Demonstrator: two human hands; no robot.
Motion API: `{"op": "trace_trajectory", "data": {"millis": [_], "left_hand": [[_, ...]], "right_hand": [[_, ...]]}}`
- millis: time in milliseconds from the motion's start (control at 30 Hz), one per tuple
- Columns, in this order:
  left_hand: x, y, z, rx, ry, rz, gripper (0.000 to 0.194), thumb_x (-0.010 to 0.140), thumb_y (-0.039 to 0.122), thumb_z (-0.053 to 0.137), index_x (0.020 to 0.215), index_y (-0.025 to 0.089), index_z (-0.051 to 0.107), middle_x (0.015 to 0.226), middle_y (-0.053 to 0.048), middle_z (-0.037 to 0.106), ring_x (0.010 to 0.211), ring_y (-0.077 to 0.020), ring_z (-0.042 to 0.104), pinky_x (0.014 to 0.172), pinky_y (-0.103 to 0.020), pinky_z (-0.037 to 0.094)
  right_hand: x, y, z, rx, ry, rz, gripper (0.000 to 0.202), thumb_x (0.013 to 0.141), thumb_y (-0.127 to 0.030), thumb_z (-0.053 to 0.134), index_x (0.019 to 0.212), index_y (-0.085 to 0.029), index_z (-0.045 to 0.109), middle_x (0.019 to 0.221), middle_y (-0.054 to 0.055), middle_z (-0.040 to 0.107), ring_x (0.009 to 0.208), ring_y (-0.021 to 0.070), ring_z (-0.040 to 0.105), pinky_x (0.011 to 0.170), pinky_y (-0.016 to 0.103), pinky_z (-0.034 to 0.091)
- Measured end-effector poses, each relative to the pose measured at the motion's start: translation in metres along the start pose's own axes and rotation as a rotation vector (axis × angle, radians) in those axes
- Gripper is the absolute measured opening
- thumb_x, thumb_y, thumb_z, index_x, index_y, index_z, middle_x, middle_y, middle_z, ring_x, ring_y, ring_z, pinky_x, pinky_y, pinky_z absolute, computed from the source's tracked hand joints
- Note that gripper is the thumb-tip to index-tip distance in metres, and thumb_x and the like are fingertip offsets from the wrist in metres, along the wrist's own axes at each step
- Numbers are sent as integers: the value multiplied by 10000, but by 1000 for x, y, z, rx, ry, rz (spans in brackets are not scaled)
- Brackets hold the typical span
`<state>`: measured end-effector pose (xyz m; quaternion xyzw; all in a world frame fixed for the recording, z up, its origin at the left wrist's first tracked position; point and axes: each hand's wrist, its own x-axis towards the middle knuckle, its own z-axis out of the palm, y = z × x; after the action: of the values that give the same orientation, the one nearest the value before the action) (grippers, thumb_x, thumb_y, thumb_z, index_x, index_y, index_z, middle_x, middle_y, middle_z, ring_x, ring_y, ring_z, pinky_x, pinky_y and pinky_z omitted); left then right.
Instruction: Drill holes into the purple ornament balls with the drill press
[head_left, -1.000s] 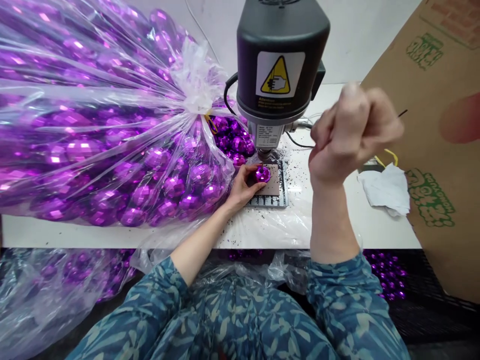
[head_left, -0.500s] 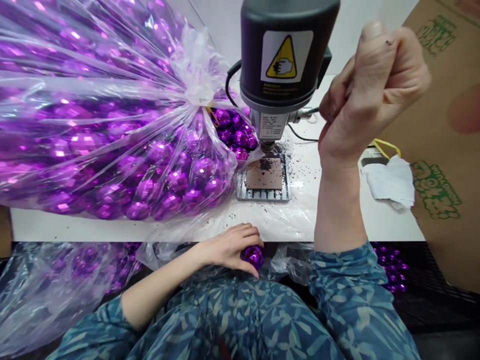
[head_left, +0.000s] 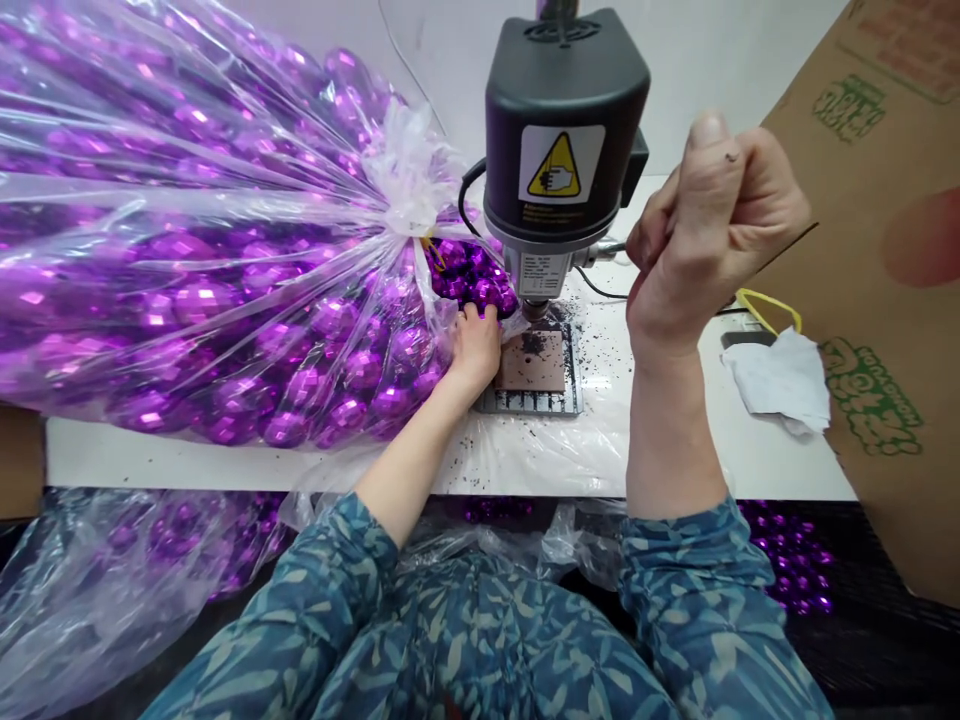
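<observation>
My left hand (head_left: 477, 345) reaches to the mouth of a clear plastic bag (head_left: 411, 185). Its fingers are bent and a little apart, the tips against shiny purple faceted balls (head_left: 487, 292). Part of the fingers is hidden, and I see no ball held in them. My right hand (head_left: 716, 235) is closed in a fist at the lever (head_left: 609, 252) on the side of a dark-topped press (head_left: 566, 110). Under the press head, a brown square plate (head_left: 532, 362) with a hole lies on a slotted metal base (head_left: 529, 402), strewn with dark flakes.
At the right lies a crumpled white cloth (head_left: 780, 378) near a yellow loop (head_left: 772, 308). A large cardboard box (head_left: 870, 290) stands beside it. Below the table edge are a plastic sheet (head_left: 112, 590) and more purple balls (head_left: 795, 560) in a dark crate.
My left hand has left a purple ball at the table's front edge and moved up to the bag's mouth. My right fist stays at the lever. The view has shifted slightly.
</observation>
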<state>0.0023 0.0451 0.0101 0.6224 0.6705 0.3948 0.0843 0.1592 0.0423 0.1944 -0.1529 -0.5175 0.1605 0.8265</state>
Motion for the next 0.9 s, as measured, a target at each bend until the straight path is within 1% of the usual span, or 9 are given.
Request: {"op": "trace_trajectory", "data": {"millis": [100, 267, 333, 400, 467, 533, 600, 700, 900], "left_hand": [[-5, 0, -6, -63, 18, 96, 232, 860, 231, 696, 1054, 182, 580, 1153, -152, 551, 1062, -347, 611, 976, -531, 510], [-23, 22, -39, -268, 48, 189, 391, 893, 354, 716, 1240, 227, 588, 1188, -100, 556, 1020, -237, 626, 909, -406, 566], [-35, 28, -50, -396, -21, 209, 438, 928, 432, 676, 1314, 258, 563, 1182, -89, 597, 1026, -216, 633, 921, -390, 567], [-49, 27, -54, -542, -141, 174, 474, 976, 510, 582, 1379, 273, 502, 1151, -83, 638, 962, -191, 656, 868, -363, 582], [-61, 22, -52, -653, -253, 86, 488, 999, 577, 491, 1378, 271, 472, 1105, -74, 658, 812, -155, 662, 751, -323, 589], [-67, 16, -46, -679, -284, 10, 493, 989, 623, 471, 1322, 260, 502, 1097, -70, 665, 767, -144, 660, 724, -311, 585], [-68, 11, -39, -653, -247, -16, 498, 971, 642, 496, 1285, 258, 542, 1162, -77, 667, 930, -179, 682, 850, -340, 581], [-63, 6, -28, -643, -189, -44, 525, 943, 627, 570, 1315, 259, 540, 1241, -84, 658, 1153, -218, 638, 1018, -380, 520], [-52, -5, -7, -679, -123, -83, 577, 848, 580, 723, 1260, 216, 550, 1191, -92, 672, 1111, -221, 649, 1015, -375, 505]], "right_hand": [[-2, -3, 0, -125, 5, 3, 594, 784, -671, 585, 593, -247, 215, 407, -96, 283, 326, 45, 237, 388, 280, 183], [-4, -5, -1, -134, -9, 9, 630, 806, -723, 548, 583, -243, 207, 412, -81, 287, 343, 55, 246, 395, 301, 205], [-3, -4, -1, -115, -11, 8, 629, 813, -738, 529, 580, -247, 213, 410, -83, 285, 348, 51, 235, 399, 302, 210], [-3, -3, -1, -122, -9, 9, 621, 820, -745, 507, 586, -248, 216, 411, -89, 284, 349, 46, 228, 403, 296, 212], [-3, -1, -1, -132, -7, 6, 617, 819, -745, 501, 594, -251, 208, 412, -96, 274, 347, 42, 225, 399, 293, 203], [-3, -1, -1, -152, -3, -4, 618, 823, -744, 489, 598, -252, 191, 413, -100, 257, 343, 40, 218, 392, 291, 192], [-4, -1, -1, -151, -8, -8, 615, 828, -721, 503, 597, -247, 186, 417, -101, 257, 341, 38, 217, 391, 284, 190], [-4, -2, 0, -74, -5, -10, 605, 813, -645, 596, 584, -243, 207, 414, -103, 264, 333, 43, 224, 384, 280, 188], [-4, -3, -2, -8, 4, -11, 555, 808, -560, 660, 571, -241, 273, 412, -102, 301, 337, 49, 238, 404, 290, 207]]}}
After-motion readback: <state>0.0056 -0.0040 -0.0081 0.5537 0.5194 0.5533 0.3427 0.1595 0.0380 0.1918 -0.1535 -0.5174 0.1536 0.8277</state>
